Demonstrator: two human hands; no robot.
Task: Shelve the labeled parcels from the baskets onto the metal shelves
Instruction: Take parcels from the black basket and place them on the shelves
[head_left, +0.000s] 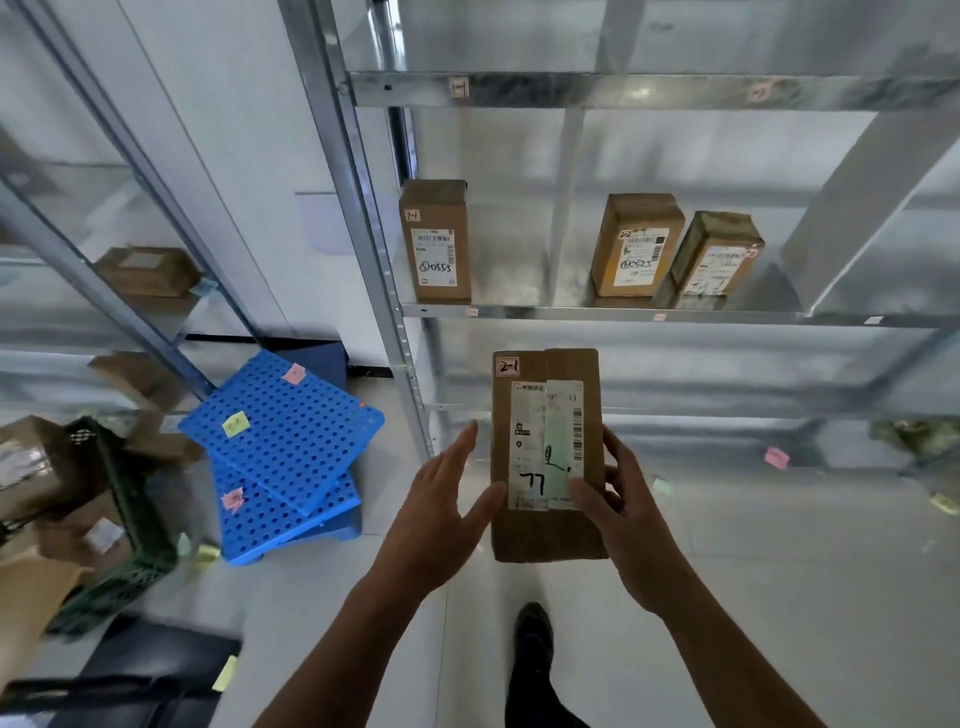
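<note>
Now | right hand (618, 499) pinching upright parcel (545, 457) | left hand (447, 499) spread, thumb touching it

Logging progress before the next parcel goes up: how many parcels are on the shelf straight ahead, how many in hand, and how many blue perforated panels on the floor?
Parcels standing on the shelf ahead: 3 (left, middle, right)
Parcel in hand: 1, gripped by the right hand
Blue perforated panels: 2 (upper, lower)
Total: 6

Your bare left hand (447, 499) and bare right hand (618, 499) show sleeveless forearms; a black shoe (532, 631) sits at six o'clock.
</note>
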